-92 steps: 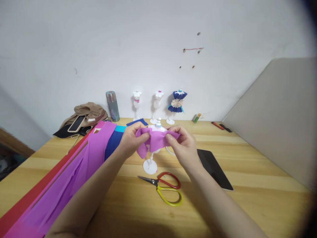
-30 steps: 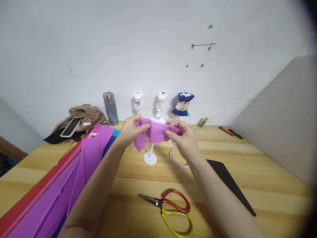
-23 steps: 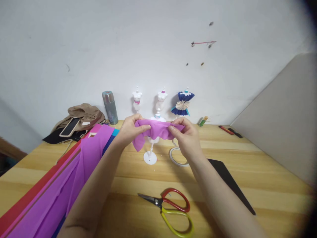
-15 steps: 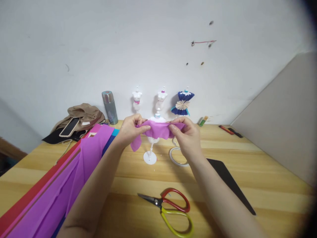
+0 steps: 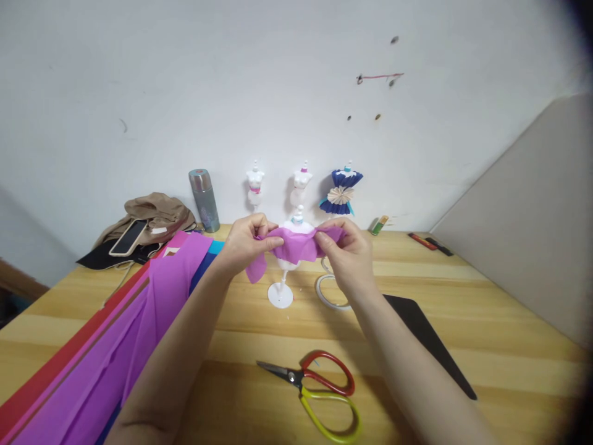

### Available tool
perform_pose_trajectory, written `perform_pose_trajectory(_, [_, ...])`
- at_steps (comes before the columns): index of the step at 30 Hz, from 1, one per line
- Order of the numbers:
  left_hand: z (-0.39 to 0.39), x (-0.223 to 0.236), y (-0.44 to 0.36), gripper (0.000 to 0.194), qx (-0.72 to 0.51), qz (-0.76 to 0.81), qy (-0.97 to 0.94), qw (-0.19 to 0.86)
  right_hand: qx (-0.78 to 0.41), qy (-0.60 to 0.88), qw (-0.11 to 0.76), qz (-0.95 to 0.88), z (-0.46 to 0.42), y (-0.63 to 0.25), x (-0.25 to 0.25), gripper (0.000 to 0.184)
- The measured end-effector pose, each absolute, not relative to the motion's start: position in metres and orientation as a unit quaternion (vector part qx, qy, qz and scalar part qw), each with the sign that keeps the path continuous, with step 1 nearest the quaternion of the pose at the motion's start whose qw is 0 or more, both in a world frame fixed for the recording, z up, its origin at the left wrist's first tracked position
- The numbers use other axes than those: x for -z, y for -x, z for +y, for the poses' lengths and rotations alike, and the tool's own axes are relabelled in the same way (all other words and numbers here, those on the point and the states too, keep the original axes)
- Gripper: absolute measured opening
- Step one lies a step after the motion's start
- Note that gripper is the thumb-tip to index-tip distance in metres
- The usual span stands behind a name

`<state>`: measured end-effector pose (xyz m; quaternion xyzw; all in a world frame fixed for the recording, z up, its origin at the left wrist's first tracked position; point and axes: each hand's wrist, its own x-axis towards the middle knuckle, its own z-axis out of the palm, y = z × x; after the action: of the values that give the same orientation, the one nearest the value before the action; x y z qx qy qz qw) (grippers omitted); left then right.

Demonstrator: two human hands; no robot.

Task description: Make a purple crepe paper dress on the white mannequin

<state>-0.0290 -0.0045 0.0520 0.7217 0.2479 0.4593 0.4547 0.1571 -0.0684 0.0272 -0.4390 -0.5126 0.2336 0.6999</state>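
Stretched between both hands is a strip of purple crepe paper (image 5: 297, 246), lying across the front of a small white mannequin (image 5: 296, 226). My left hand (image 5: 248, 243) is closed, pinching the strip between thumb and fingers, and a loose end hangs below it. At the other side my right hand (image 5: 348, 250) pinches the strip the same way. The mannequin's neck shows above the paper and its round base (image 5: 280, 295) rests on the table; its chest is covered. Scissors (image 5: 296, 377) with one red and one yellow handle lie nearer to me, between the forearms.
Behind stand two bare mannequins (image 5: 255, 183) and one in a blue pleated dress (image 5: 343, 204). Colored paper sheets (image 5: 139, 315), a phone (image 5: 128, 238), cloth and a thermos (image 5: 204, 201) are left. A tape roll (image 5: 324, 301), black mat (image 5: 428, 340) and glue stick (image 5: 380, 225) are right.
The mannequin's top has leaned slightly to the right, and the strip sits a little lower against it. Both hands keep their pinch, nearly in place.
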Motion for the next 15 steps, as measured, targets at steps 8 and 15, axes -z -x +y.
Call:
perform_pose_trajectory(8, [-0.0069,-0.0505,0.0253,0.045,-0.458,0.238,-0.713,0.475,-0.257,0.430,0.687,-0.526,-0.0704,-0.1586,-0.0284,0.018])
perform_pose_trajectory(15, [-0.0062,-0.0505,0.0262,0.046,-0.449,0.235,-0.712,0.485,-0.259,0.426,0.694,-0.519,-0.0704,-0.1597,-0.0280,0.016])
